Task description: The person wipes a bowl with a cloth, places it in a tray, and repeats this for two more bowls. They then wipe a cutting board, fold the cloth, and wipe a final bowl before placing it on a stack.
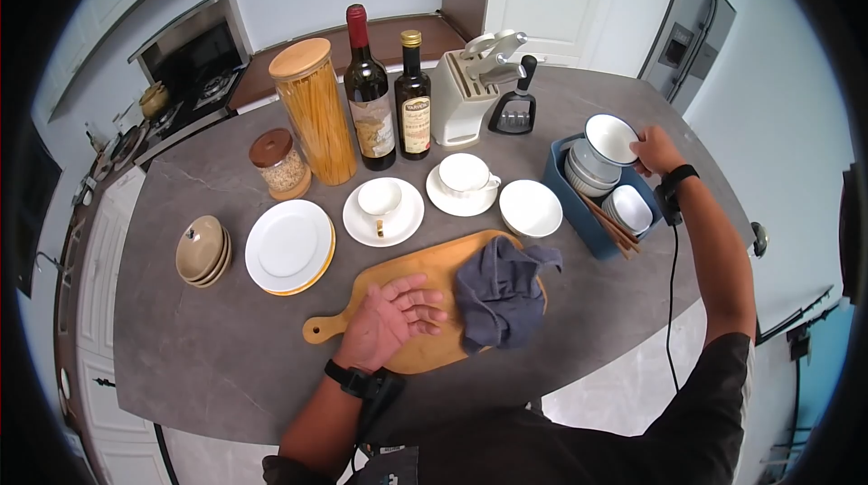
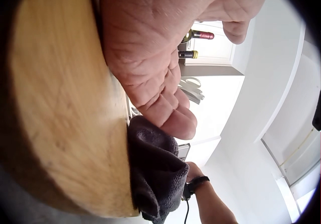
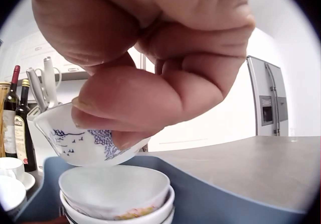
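Patterned bowl (image 3: 83, 136) held by right hand (image 1: 658, 150) above stacked bowls (image 3: 115, 186); bottle labels (image 1: 417, 126) blurred.

Glossy, smooth white bowl (image 1: 610, 140) at the right fingers; matt blue plastic-looking bin (image 1: 592, 230) below; smooth wooden board (image 1: 411, 304) and rumpled, textured cloth (image 1: 506, 292) by the left fingers.

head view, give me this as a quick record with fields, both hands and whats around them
right hand: grips a white bowl with a blue pattern near its rim, over the bin
blue rectangular bin: holds stacked white bowls and thin brown sticks
left hand: open, palm up, above the board
light wooden board: has a crumpled dark grey-blue cloth on it
behind: tall spaghetti jar, white knife block
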`<state>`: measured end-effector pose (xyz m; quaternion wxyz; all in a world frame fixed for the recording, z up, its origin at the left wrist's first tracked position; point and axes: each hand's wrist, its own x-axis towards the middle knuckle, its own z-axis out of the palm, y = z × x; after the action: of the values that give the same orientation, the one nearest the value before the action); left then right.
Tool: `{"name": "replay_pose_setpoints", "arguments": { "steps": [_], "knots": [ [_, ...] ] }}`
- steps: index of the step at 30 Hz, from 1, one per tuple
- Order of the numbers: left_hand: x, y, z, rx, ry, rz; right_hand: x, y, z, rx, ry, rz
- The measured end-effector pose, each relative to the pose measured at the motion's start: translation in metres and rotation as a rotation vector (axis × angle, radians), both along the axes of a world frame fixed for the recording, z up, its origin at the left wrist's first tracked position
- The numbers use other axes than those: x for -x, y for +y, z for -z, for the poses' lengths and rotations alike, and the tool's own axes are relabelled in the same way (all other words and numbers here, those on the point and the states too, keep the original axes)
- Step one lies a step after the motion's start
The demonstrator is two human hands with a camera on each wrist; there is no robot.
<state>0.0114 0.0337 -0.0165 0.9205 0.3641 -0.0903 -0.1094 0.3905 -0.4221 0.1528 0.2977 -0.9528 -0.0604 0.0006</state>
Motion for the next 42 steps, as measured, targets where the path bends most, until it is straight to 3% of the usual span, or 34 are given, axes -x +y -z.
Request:
{"name": "replay_pose_setpoints", "arguments": {
  "steps": [2,9,24,34,37,39,40,42],
  "knots": [
    [0.000,0.000,0.001,0.007,-0.002,0.001,-0.008,-0.010,0.012,0.060,0.014,0.100],
    [-0.001,0.000,0.001,0.044,-0.003,0.000,-0.009,-0.001,0.043,-0.059,0.113,0.194],
    [-0.001,0.000,0.000,0.048,-0.007,0.004,0.006,0.017,0.041,0.014,0.230,0.153],
    [0.000,0.001,0.000,-0.009,0.004,0.000,0.003,0.012,0.045,0.110,0.121,0.121],
    [0.000,0.000,0.000,-0.016,0.001,0.000,0.007,0.010,0.046,0.200,0.075,0.101],
    [0.000,0.000,0.000,0.053,-0.007,0.010,0.018,0.014,0.049,0.654,-0.529,0.070],
    [-0.001,0.000,0.000,0.053,-0.007,0.010,0.030,0.028,0.040,0.654,-0.530,0.070],
    [-0.001,-0.001,0.002,0.053,-0.017,0.013,0.056,0.058,0.018,0.496,-0.512,-0.123]
  ]
}}
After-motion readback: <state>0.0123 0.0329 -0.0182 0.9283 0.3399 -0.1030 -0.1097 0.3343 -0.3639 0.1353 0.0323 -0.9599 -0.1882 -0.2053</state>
